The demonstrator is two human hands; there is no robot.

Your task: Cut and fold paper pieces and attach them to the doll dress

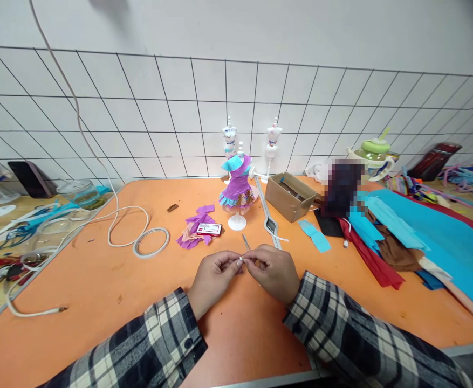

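Over the orange table, near its middle and on the near side of the dressed mannequin, a small white piece sits where the fingertips of both hands meet. It looks tiny, pale and irregular, mostly covered by the fingers; its outline is too small to make out, so I cannot tell which way it points or how its long axis runs. The left hand is curled, thumb and fingers closed in a pinch on the piece. The right hand is likewise curled, its fingertips pinched together at the same spot. Just beyond the right hand's fingers shows a slender, greyish pointed tool, its long axis running away from the person, tip far and slightly left; whether that hand grips it, I cannot tell.
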